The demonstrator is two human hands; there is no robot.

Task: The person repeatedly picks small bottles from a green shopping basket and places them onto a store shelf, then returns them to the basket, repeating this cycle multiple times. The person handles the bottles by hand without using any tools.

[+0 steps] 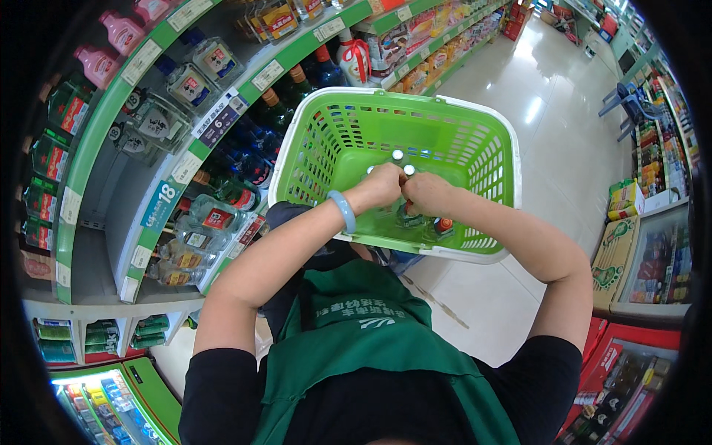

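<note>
A green plastic shopping basket (411,114) with a white rim is before me. Several small clear glass bottles stand or lean inside it, some with white caps, such as the bottle (397,156) at the middle. My left hand (381,186), below a pale blue bangle (341,211) on the wrist, reaches into the basket with its fingers curled. My right hand (428,193) meets it there, fingers also curled, above a bottle with a red-and-green look (411,217). Another bottle with a red label (443,225) lies near the basket's close wall. What either hand grips is hidden by the fingers.
Green-edged shelves (183,161) with glass liquor bottles (158,122) curve along the left. Packaged snacks (425,30) fill shelves beyond the basket. A tiled aisle (534,105) runs ahead on the right, past a blue plastic chair (634,105), cardboard boxes (614,239) and a red cooler (617,339).
</note>
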